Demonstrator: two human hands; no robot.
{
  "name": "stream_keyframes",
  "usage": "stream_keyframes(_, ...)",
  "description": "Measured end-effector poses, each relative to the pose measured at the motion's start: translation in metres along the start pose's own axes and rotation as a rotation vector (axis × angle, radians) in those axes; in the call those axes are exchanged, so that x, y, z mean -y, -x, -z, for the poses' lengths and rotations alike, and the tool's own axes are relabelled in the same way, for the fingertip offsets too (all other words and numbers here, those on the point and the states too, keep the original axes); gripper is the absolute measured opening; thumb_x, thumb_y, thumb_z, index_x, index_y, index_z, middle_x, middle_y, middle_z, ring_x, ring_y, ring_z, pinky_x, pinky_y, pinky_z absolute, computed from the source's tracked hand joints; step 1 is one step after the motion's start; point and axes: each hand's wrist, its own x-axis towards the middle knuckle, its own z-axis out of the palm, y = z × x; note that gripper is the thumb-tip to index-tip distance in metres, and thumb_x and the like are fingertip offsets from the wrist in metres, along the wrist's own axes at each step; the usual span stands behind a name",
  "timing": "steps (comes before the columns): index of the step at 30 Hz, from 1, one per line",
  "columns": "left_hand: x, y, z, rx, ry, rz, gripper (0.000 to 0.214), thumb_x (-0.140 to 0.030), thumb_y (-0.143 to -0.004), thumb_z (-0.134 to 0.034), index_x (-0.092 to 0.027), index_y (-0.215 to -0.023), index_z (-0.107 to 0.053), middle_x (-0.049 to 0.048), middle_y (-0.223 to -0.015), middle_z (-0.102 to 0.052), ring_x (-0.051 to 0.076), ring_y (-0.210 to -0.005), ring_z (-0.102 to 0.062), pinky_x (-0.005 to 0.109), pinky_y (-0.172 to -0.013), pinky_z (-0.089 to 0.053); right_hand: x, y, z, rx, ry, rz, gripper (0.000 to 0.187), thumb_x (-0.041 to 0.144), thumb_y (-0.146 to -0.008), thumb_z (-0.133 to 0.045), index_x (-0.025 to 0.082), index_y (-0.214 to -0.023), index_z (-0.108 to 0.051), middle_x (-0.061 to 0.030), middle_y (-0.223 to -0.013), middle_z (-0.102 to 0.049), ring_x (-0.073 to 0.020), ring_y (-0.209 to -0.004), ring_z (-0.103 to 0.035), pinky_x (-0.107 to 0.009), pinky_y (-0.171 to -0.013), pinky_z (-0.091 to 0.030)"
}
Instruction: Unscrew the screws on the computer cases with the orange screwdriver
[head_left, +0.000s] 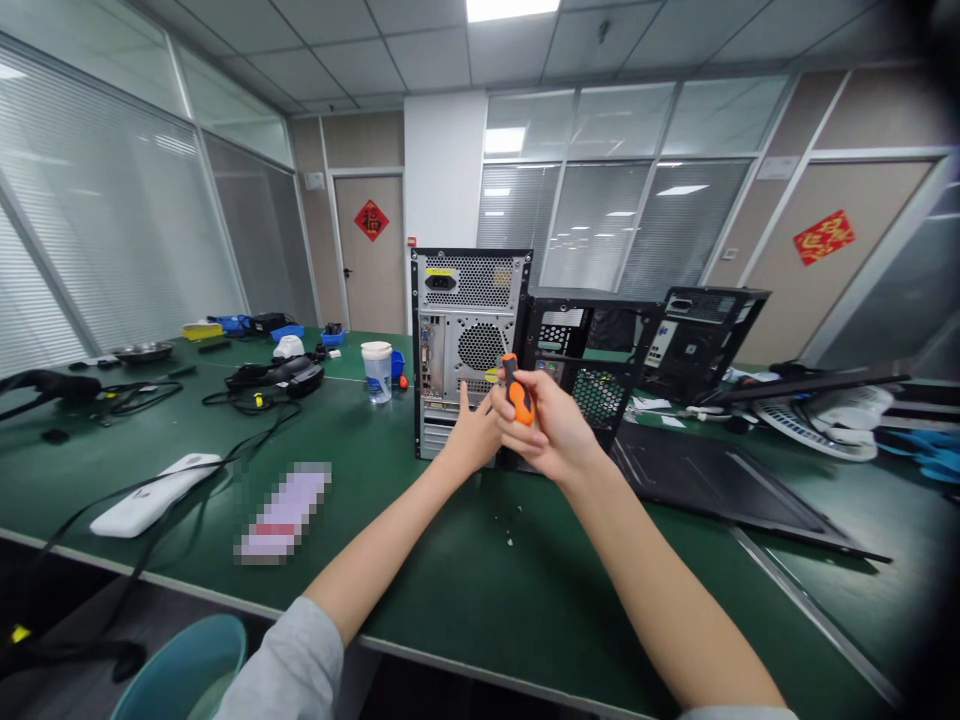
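Note:
A computer tower [469, 345] stands upright on the green table, its rear panel facing me with the power socket, fan grille and ports showing. My right hand [556, 425] is wrapped round the orange and black handle of a screwdriver [517, 392]. Its thin shaft points up toward the fan grille; whether the tip touches a screw, I cannot tell. Lower down, my left hand [474, 436] is spread against the tower's rear, with some fingers partly hidden by the right hand. Just right of the tower stands a black perforated case frame [600, 400].
Behind on the right is a second tower [694, 345]. A black side panel [720, 485] lies flat before it. A cup [377, 372], a white device [154, 497], a blurred phone-like object [285, 515] and cables are to the left. A teal bin [184, 670] sits below the table edge.

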Motion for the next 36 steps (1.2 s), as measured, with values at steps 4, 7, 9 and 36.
stream_keyframes(4,-0.007,0.02,0.007,0.135,0.124,-0.042,0.036,-0.025,-0.093,-0.046,-0.021,-0.129,-0.051,0.0146,-0.139,-0.047,0.035,-0.134,-0.033,0.074,-0.104,-0.01,-0.024,0.015,0.022,-0.095,0.202,-0.076,0.016,0.032,-0.08,-0.053,0.024,-0.086,-0.04,0.0092,-0.056,-0.056,-0.0028,-0.024,-0.026,-0.014,-0.026,-0.016)
stream_keyframes(7,-0.012,0.035,0.008,0.266,0.178,-0.029,0.025,-0.026,-0.092,-0.049,-0.017,-0.113,-0.061,0.0135,-0.118,-0.063,0.029,-0.117,-0.052,0.068,-0.106,-0.019,-0.039,0.027,0.044,-0.188,0.362,-0.105,0.027,0.04,-0.077,-0.059,0.024,-0.09,-0.042,0.0089,-0.058,-0.057,-0.0019,-0.026,-0.027,-0.014,-0.028,-0.015)
stream_keyframes(9,-0.013,0.043,0.008,0.368,0.197,-0.053,0.021,-0.027,-0.089,-0.056,-0.016,-0.105,-0.064,0.013,-0.106,-0.067,0.029,-0.107,-0.058,0.061,-0.104,-0.027,-0.048,0.033,0.059,-0.242,0.46,-0.119,0.031,0.043,-0.075,-0.061,0.023,-0.091,-0.044,0.0088,-0.057,-0.056,-0.0015,-0.027,-0.028,-0.014,-0.029,-0.017)
stream_keyframes(36,-0.007,0.071,-0.016,0.543,0.759,-0.066,0.002,-0.018,-0.079,-0.07,-0.018,-0.081,-0.071,0.0002,-0.077,-0.069,0.013,-0.076,-0.062,0.019,-0.066,-0.037,-0.083,0.063,0.122,-0.353,0.84,-0.186,0.037,0.04,-0.067,-0.065,0.016,-0.096,-0.06,0.01,-0.051,-0.04,-0.0046,-0.035,-0.034,-0.019,-0.034,-0.021)
